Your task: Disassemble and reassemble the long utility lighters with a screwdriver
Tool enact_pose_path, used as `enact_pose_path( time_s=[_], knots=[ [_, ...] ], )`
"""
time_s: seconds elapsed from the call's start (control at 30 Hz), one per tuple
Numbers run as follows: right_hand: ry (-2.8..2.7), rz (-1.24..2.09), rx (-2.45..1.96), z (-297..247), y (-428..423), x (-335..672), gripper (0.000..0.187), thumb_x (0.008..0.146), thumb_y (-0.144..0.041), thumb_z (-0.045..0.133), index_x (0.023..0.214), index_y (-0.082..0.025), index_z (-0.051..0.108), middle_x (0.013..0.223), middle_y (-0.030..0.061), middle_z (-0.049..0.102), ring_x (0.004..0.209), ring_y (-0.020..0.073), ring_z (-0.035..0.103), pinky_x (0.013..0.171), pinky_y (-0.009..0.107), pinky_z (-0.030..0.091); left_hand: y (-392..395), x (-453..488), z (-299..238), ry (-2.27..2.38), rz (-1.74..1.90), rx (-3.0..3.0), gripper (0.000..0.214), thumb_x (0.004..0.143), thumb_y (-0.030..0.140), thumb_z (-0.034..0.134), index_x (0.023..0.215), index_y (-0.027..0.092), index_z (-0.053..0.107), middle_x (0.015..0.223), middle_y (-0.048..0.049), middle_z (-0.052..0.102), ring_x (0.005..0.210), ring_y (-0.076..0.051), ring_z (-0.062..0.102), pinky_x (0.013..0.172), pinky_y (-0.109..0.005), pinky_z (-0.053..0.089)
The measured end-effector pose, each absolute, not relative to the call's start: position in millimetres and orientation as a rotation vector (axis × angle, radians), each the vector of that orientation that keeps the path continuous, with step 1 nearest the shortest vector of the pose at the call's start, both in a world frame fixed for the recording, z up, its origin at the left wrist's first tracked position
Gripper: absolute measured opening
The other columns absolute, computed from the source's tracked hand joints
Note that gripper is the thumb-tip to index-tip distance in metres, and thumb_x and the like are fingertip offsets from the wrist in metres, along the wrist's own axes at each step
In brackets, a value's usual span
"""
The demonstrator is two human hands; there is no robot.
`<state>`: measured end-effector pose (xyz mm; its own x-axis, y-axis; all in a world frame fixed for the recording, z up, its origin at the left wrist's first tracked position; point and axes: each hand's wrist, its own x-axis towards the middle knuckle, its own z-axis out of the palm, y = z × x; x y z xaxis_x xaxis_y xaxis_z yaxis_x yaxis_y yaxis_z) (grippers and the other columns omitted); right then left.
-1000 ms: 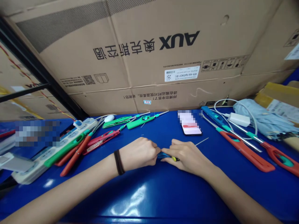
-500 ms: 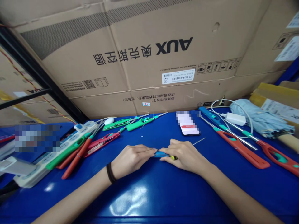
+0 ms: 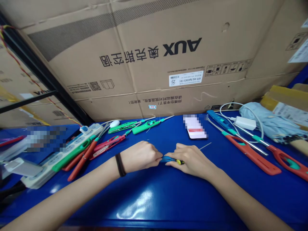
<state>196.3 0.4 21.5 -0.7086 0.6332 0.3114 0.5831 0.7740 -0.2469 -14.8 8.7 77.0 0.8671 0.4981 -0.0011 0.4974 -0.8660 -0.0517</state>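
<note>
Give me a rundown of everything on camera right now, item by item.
cardboard box: one, tan, behind the bench
workbench: one, blue, under everything
power strip: one, white, left
green lighters: three, rear and left
red lighters: about five, left and right
blue lighter: one, right rear
phone: one, screen blurred, rear centre
charger: one, white, right rear
folded umbrella: one, pale blue, right
small part: one, blue and yellow, between the hands
wristband: one, black, left wrist
left hand: on the small part
right hand: on the small part
</note>
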Motion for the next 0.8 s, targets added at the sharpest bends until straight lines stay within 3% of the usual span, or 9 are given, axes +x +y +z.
enact_pose_path(
  time_s=[0.1, 0.23, 0.43, 0.57, 0.8],
  knots=[
    [-2.587, 0.157, -0.94, 21, 1, 197, 0.02, 0.09, -0.037, 0.053, 0.099, -0.026, 0.067, 0.07, -0.0013, 0.066, 0.071, 0.0159, 0.05, 0.052, 0.026, 0.027, 7, -7, 78, -0.764, 0.17, -2.903, 0.013, 0.085, 0.017, 0.057, 0.076, 0.014, 0.066, 0.064, -0.0043, 0.068, 0.058, -0.017, 0.064, 0.052, -0.024, 0.045],
    [-2.584, 0.134, -0.922, 21, 2, 197, 0.022, 0.089, -0.036, 0.054, 0.102, -0.024, 0.067, 0.074, -0.0005, 0.068, 0.072, 0.0165, 0.05, 0.053, 0.026, 0.028, 4, -11, 65, -0.626, 0.028, -2.812, 0.017, 0.089, 0.016, 0.05, 0.08, 0.011, 0.064, 0.063, -0.0048, 0.067, 0.058, -0.019, 0.064, 0.051, -0.026, 0.047],
    [-2.572, 0.138, -0.927, 19, 2, 198, 0.023, 0.09, -0.036, 0.054, 0.105, -0.025, 0.067, 0.076, -0.0003, 0.07, 0.073, 0.0166, 0.051, 0.054, 0.026, 0.03, 1, -37, 37, -0.533, -0.523, -2.83, 0.022, 0.094, 0.015, 0.043, 0.107, 0.011, 0.059, 0.1, -0.0088, 0.07, 0.087, -0.017, 0.067, 0.075, -0.028, 0.056],
    [-2.564, 0.159, -0.931, 19, 2, 198, 0.025, 0.089, -0.037, 0.054, 0.107, -0.025, 0.067, 0.079, -0.0003, 0.07, 0.076, 0.0168, 0.053, 0.055, 0.026, 0.032, 0, -46, 29, -0.717, -0.779, -2.918, 0.023, 0.092, 0.016, 0.047, 0.112, 0.016, 0.059, 0.107, -0.0059, 0.069, 0.094, -0.014, 0.067, 0.082, -0.025, 0.055],
    [-2.565, 0.225, -0.928, 22, 2, 198, 0.023, 0.09, -0.037, 0.052, 0.103, -0.026, 0.068, 0.075, -0.0007, 0.069, 0.071, 0.0163, 0.051, 0.054, 0.026, 0.03, -1, -47, 35, -0.826, -0.629, -3.02, 0.028, 0.091, 0.022, 0.05, 0.117, 0.018, 0.059, 0.108, -0.005, 0.069, 0.093, -0.016, 0.067, 0.084, -0.028, 0.054]
  ],
)
